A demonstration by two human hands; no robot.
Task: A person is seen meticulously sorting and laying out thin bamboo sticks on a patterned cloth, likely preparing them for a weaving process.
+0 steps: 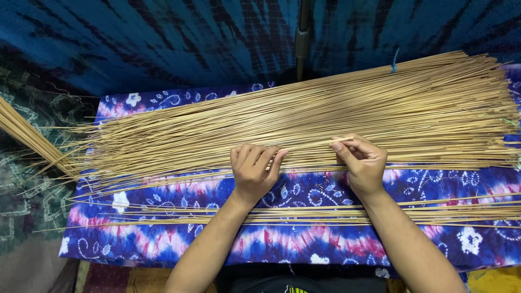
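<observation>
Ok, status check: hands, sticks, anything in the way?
Left hand flat on the big pile of thin sticks. Right hand pinching one stick. Smaller row of sticks lies under the forearms.

My left hand (252,171) hides its fingertips among the bamboo sticks (304,116), whose right ends run off the frame. Another stick bundle (24,135) is cut by the left edge.
</observation>
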